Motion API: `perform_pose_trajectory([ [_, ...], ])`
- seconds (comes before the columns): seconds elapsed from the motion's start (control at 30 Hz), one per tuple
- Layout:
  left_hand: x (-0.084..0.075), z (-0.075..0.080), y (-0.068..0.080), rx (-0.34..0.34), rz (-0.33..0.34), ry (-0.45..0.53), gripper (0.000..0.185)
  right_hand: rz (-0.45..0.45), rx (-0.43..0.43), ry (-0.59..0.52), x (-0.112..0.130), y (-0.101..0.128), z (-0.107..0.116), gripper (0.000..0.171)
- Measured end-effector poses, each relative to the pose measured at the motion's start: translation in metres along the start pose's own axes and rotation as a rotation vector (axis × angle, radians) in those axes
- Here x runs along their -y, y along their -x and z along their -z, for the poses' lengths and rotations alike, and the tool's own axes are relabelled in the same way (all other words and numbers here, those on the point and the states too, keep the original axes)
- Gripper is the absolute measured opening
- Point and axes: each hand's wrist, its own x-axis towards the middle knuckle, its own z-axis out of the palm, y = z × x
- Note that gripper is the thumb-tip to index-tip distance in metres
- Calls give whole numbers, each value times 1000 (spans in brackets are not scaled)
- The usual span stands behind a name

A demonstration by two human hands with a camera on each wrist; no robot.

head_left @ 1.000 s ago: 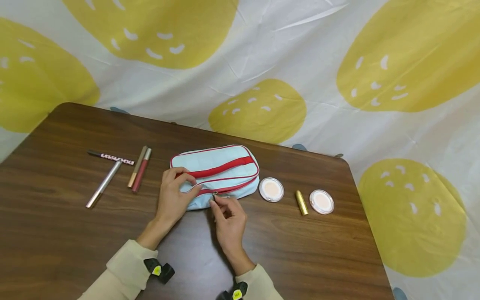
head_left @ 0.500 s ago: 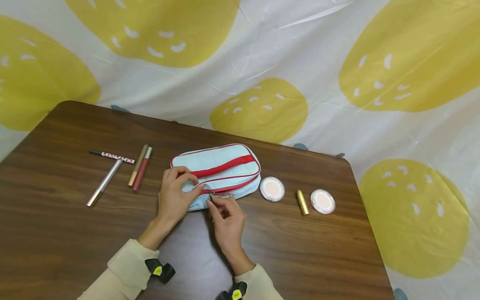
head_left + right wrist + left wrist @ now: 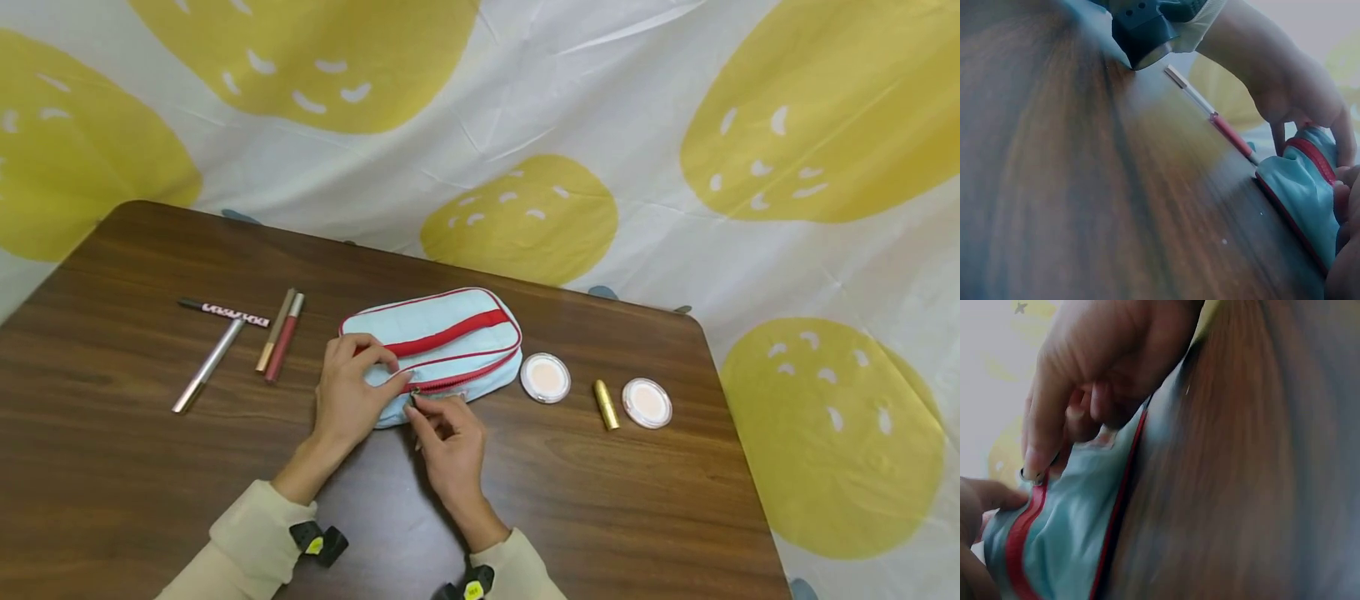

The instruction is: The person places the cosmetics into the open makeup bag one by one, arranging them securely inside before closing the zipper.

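Left hand (image 3: 1094, 381) grips edge of soft light-blue cloth pouch w/ red trim (image 3: 1066, 531). Small silver zip ring (image 3: 1030, 477) by its fingertip. Pouch sits on brown wood table (image 3: 1241, 475).

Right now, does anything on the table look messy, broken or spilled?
No, nothing stands out. The blue pouch lies flat between both hands, the pens lie in a loose group to its left, and the two round compacts and gold lipstick sit neatly to its right.

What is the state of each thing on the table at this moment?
Pouch: lying flat, zipper mostly shut.
Zipper pull: pinched by right hand.
Left hand: grips the pouch's left end.
Two compacts: lying flat.
Gold lipstick: capped, lying down.
Four pens: lying loose.
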Motion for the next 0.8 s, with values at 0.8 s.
perform_pose_trajectory([
  [0.8,50,65,-28,456,-325,63,42,45,-15,-41,4,1,2,13],
])
